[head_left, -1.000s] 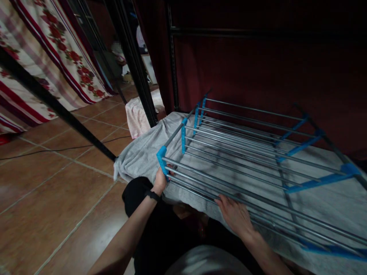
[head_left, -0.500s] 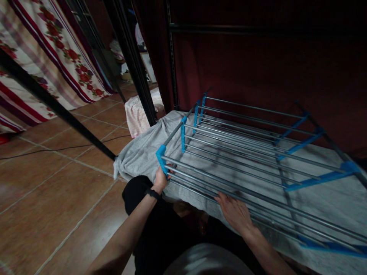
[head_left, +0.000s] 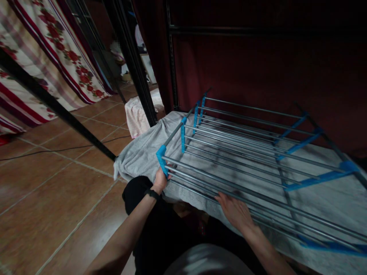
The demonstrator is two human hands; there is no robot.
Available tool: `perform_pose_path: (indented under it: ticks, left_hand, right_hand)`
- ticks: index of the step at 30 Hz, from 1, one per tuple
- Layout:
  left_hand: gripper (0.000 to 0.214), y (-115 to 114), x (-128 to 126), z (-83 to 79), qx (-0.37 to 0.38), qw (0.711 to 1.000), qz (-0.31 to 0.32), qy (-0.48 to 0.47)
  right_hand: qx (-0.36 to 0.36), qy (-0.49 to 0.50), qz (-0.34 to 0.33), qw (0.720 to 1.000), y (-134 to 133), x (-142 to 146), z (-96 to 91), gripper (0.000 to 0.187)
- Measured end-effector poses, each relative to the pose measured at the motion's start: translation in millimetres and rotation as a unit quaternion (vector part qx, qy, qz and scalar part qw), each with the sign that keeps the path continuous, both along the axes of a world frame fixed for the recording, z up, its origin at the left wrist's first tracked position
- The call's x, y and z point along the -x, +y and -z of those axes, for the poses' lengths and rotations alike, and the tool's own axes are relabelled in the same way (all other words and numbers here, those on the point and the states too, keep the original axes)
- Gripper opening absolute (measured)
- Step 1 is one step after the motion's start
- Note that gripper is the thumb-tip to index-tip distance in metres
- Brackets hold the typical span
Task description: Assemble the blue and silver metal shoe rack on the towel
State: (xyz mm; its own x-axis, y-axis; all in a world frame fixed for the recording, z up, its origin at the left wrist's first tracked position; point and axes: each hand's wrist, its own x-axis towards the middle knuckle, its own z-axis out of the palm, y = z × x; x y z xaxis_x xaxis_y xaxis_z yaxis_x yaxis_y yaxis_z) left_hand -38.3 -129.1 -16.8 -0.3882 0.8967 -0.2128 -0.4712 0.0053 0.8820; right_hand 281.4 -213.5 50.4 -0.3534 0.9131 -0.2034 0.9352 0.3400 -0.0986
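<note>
A folded metal drying rack (head_left: 243,152) with grey rods and blue plastic joints lies flat on a grey cloth (head_left: 140,152) spread over a low surface. My left hand (head_left: 160,178) is closed round the rack's near left corner, just below a blue joint. A black band sits on that wrist. My right hand (head_left: 235,212) lies on the rack's nearest rods, its fingers curled over and around them.
Brown tiled floor (head_left: 57,198) stretches to the left, crossed by a black cable. Black metal posts (head_left: 132,65) rise at the left and middle. A floral curtain (head_left: 43,53) hangs at the far left, a dark red curtain (head_left: 258,65) behind the rack. A pale pink cloth (head_left: 137,114) lies by the post.
My right hand has slid slightly up along the nearest rods. The left hand and the rack have stayed almost still.
</note>
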Motion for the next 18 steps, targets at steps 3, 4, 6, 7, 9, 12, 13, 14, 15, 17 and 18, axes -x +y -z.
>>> perform_pose_path:
  ticks: [3, 4, 6, 7, 9, 12, 13, 14, 15, 17, 18]
  left_hand:
    - [0.036, -1.1, -1.7, -3.4, -0.021, 1.0, 0.012, 0.015]
    - [0.037, -1.6, -2.1, -4.3, -0.026, 0.999, 0.017, 0.019]
    - [0.038, -2.5, -2.7, -5.5, -0.035, 0.999, 0.024, 0.026]
    - [0.038, -2.9, -2.9, -5.9, -0.038, 0.998, 0.027, 0.03]
    - [0.038, -3.6, -3.3, -6.4, -0.042, 0.998, 0.032, 0.035]
    - [0.036, -4.4, -3.6, -7.0, -0.046, 0.998, 0.037, 0.038]
    - [0.035, -4.5, -3.7, -7.3, -0.046, 0.998, 0.038, 0.038]
    - [0.034, -4.7, -3.7, -7.5, -0.046, 0.998, 0.038, 0.037]
    - [0.032, -4.7, -3.8, -7.8, -0.045, 0.998, 0.037, 0.036]
    - [0.031, -4.6, -3.9, -8.2, -0.041, 0.998, 0.033, 0.033]
    - [0.03, -4.6, -4.0, -8.3, -0.039, 0.998, 0.03, 0.03]
  right_hand:
    - [-0.011, -0.005, -0.003, 1.0, -0.7, 0.5, -1.2, 0.04]
    - [-0.012, -0.006, -0.003, 1.0, -1.0, 0.6, -1.7, 0.04]
    - [-0.016, -0.006, -0.005, 1.0, -1.9, 0.9, -3.2, 0.04]
    - [-0.017, -0.005, -0.007, 1.0, -2.4, 1.1, -3.9, 0.04]
    - [-0.018, -0.006, -0.008, 1.0, -3.3, 1.6, -4.9, 0.04]
    - [-0.014, -0.008, -0.008, 1.0, -3.4, 1.8, -4.4, 0.041]
    - [-0.013, -0.007, -0.009, 1.0, -3.1, 1.6, -3.8, 0.041]
    - [-0.014, -0.004, -0.01, 1.0, -2.8, 1.3, -3.2, 0.041]
    - [-0.014, -0.001, -0.011, 1.0, -2.4, 0.8, -2.7, 0.04]
    - [-0.015, 0.006, -0.011, 1.0, -1.8, 0.0, -2.1, 0.04]
    - [-0.015, 0.01, -0.009, 1.0, -1.7, -0.4, -2.0, 0.04]
